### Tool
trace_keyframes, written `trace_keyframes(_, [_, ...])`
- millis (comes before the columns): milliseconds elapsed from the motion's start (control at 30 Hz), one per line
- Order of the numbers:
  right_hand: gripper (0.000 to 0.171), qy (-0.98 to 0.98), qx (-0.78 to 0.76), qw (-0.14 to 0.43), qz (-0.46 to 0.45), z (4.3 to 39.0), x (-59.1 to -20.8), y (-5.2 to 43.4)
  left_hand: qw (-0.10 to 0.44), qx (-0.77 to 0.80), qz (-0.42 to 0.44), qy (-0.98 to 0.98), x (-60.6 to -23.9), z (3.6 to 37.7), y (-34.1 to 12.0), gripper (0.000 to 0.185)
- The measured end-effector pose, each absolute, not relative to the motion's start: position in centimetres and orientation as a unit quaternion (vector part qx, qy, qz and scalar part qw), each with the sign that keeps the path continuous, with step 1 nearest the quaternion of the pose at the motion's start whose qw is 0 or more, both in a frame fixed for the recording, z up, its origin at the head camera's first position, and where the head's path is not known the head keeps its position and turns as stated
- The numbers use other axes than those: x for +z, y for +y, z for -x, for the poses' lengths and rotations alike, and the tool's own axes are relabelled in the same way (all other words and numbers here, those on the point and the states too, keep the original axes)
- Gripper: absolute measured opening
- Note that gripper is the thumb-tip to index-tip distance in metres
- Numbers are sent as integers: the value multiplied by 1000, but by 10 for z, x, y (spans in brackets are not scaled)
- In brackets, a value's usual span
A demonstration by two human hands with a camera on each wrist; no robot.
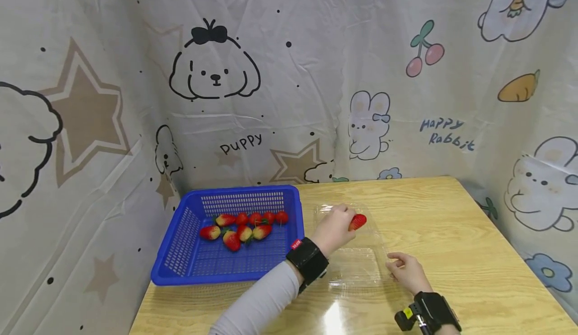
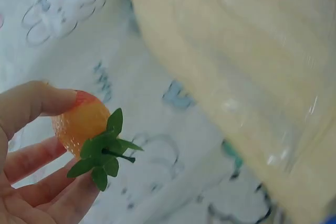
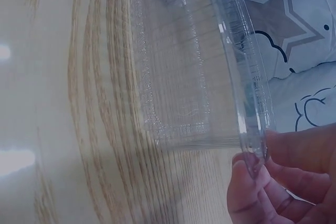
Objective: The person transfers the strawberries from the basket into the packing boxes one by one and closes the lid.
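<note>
My left hand pinches a strawberry above the far part of a clear plastic container on the table. In the left wrist view the strawberry is red and yellow-orange with green leaves and a short stem; the thumb lies on one side, the fingers behind and below it. At the container's right edge is my right hand. In the right wrist view my right hand pinches a corner of the clear container's rim between thumb and fingers.
A blue perforated basket stands left on the wooden table. Inside lie several strawberries and several small round red fruits. A printed cloth hangs around the table's back and sides.
</note>
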State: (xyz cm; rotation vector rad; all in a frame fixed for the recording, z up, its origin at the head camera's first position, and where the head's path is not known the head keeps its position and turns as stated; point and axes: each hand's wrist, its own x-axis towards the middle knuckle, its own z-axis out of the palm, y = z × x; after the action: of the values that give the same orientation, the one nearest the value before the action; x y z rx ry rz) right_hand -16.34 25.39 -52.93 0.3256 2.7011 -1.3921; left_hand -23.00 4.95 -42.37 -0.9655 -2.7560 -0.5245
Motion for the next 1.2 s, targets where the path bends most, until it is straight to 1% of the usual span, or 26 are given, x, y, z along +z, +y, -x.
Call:
trace_keyframes(100, [33, 883, -455, 40, -107, 164, -530, 254, 76, -154, 331, -928, -442, 223, 61, 18])
trace_keyframes(267, [33, 884, -454, 37, -105, 164, -531, 254, 53, -117, 330, -935, -479, 218, 70, 17])
trace_keyframes(433, [33, 883, -455, 40, -110, 163, -532, 254, 52, -104, 330, -937, -502, 216, 70, 17])
trace_keyframes(500, [33, 883, -455, 42, -107, 164, -532, 254, 52, -104, 328, -938, -508, 216, 70, 19])
trace_keyframes(733, [34, 881, -459, 46, -106, 163, -531, 254, 10, -110, 310, -944, -523, 220, 67, 21])
trace_keyframes(967, [33, 880, -462, 44, -104, 164, -531, 252, 10, -87, 306, -948, -533, 220, 67, 14])
trace_keyframes(1200, [33, 882, -459, 40, -102, 164, -530, 252, 4, -85, 297, -951, -535, 220, 67, 12])
